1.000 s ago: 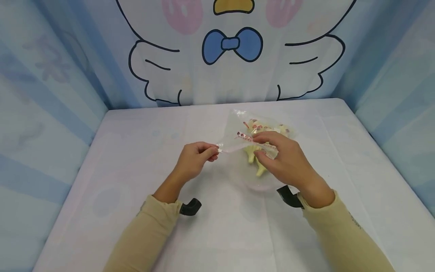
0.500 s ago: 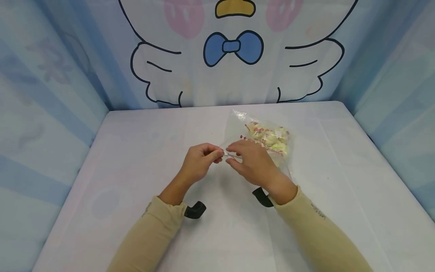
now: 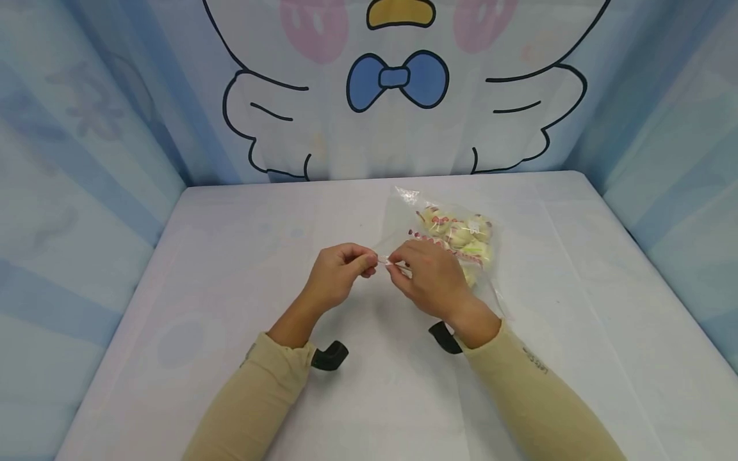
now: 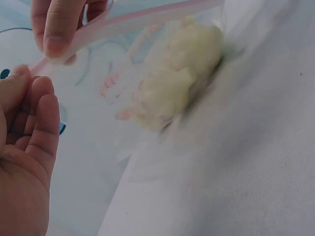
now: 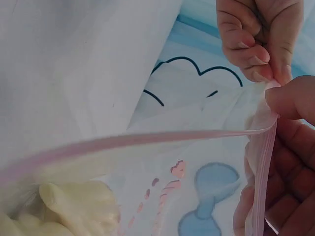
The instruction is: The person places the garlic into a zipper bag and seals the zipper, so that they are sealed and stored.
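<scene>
A clear zip-lock bag (image 3: pixel 400 208) with red print lies toward the back right of the white table. Several pale yellow, lumpy things (image 5: pixel 78 204) are inside it; their kind does not show. My left hand (image 3: pixel 337 278) pinches one end of the bag's pink zip edge (image 5: pixel 123 141) between thumb and fingers. Close beside it, my right hand (image 3: pixel 435 278) pinches the same edge with thumb and forefinger. In the right wrist view, the two zip strips stand parted beyond the right thumb. Part of the bag's front is hidden behind the right hand in the head view.
White cloth covers the table (image 3: pixel 259 218). Behind it hangs a curtain (image 3: pixel 398 141) with a cartoon figure and blue bow, and blue patterned curtains stand at both sides. A black curved piece (image 3: pixel 330 356) sticks out at the left cuff, another at the right.
My right hand has moved left from over the bag to beside the left hand, and its thumb and forefinger have closed on the zip edge. The left hand has shifted slightly right.
</scene>
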Demonstrator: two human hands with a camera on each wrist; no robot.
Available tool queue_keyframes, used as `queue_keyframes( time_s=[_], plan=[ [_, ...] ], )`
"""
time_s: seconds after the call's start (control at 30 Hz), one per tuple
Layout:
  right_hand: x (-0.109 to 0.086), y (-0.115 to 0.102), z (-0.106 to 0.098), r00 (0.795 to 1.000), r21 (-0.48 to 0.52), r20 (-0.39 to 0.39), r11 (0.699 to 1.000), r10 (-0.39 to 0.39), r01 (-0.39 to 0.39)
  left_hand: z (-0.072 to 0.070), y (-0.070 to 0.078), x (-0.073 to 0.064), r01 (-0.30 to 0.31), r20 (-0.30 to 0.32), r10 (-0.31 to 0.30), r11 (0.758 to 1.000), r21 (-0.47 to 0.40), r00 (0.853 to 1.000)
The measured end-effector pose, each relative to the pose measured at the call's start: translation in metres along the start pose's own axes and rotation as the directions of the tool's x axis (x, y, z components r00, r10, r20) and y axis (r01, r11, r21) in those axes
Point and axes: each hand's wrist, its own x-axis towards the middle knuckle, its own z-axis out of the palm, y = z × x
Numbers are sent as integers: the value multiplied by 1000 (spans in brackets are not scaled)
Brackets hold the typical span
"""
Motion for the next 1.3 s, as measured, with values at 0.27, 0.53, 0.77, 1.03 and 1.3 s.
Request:
queue_keyframes(
  time_s=[0.27,0.53,0.77,1.03,1.3],
  plan=[
    [-8,6,-1,999,37,14,998,45,-46,-1,-4,2,35,-23,-36,998,-50,999],
    [-16,13,-3,998,52,9,997,57,-58,-3,-6,2,75,-60,-81,993,-88,995],
    [-25,19,-6,997,27,24,996,79,-80,-6,-11,6,110,-71,-119,987,-116,990],
    [-36,28,-9,994,21,33,994,102,-103,-11,-18,8,118,-89,-128,986,-115,988],
    [-44,32,-14,993,-12,41,994,109,-109,-12,-20,9,139,-100,-153,981,-134,983]
  ],
)
